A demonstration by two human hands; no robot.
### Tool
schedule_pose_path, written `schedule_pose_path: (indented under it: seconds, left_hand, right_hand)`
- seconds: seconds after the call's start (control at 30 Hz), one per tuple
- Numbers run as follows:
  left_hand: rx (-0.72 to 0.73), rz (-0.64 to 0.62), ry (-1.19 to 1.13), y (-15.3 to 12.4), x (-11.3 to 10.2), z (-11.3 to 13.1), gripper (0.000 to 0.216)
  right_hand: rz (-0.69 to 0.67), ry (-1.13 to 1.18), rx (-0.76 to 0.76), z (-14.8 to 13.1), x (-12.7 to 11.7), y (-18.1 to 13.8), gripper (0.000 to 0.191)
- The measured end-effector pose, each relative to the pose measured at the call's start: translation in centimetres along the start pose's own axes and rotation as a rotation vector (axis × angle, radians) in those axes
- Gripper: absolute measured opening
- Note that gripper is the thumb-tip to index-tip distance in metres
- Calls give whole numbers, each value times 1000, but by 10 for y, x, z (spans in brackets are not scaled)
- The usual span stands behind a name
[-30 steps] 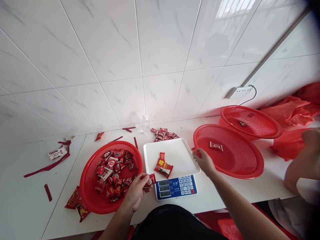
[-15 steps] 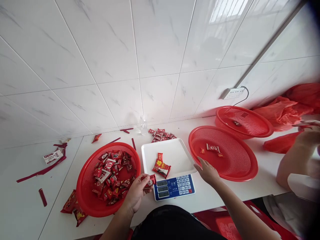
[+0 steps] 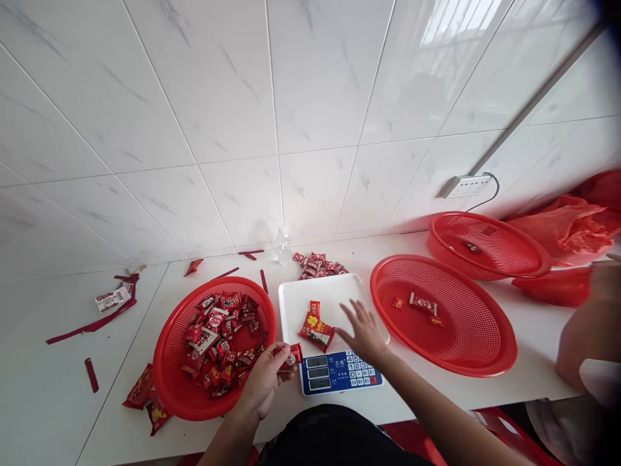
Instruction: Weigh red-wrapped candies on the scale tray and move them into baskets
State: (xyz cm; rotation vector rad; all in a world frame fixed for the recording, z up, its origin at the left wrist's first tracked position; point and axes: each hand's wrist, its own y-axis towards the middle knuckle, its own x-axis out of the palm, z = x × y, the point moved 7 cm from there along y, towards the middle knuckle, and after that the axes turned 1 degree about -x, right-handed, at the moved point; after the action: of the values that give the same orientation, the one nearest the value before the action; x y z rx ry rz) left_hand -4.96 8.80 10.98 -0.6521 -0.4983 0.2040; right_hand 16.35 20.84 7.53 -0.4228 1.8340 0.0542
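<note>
My left hand (image 3: 264,383) is closed on a small red candy packet (image 3: 291,355), held between the full red basket (image 3: 169,362) and the scale's blue keypad (image 3: 339,372). Fingers spread and holding nothing, my right hand (image 3: 361,330) hovers over the right side of the white scale tray (image 3: 301,301), close to a few red packets (image 3: 316,327) lying on it. The full basket holds several red wrapped candies (image 3: 218,336). To the right, a second red basket (image 3: 485,349) holds three small candies (image 3: 422,304).
A third red basket (image 3: 524,259) sits farther right, with red plastic bags (image 3: 567,223) beyond. Another person's arm (image 3: 582,323) is at the right edge. Loose candies (image 3: 320,264) and a small clear bottle (image 3: 284,244) lie behind the scale. Red wrapper strips (image 3: 92,323) litter the left counter. A power strip (image 3: 466,186) hangs on the wall.
My right hand has let a small candy go into the second basket and has moved left, back over the scale tray. My left hand has kept its packet in place.
</note>
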Motion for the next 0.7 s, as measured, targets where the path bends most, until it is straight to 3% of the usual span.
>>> schedule_pose_path:
  seconds: [0.13,0.27,0.5,0.7]
  left_hand:
    - [9,-11,13,1,5,0,47]
    - [16,-1,3,1,0,-1,47]
    - [14,55,2,-4,-17,-5,47]
    - [15,11,16,-2,-5,-3,48]
  right_hand:
    - [-141,23,-192,-58,24,12,74]
    - [-184,18,-253,-79,38,30,83]
    - [-74,19,-299,-81,28,36,41]
    - [-28,102,-274,-78,19,34,20]
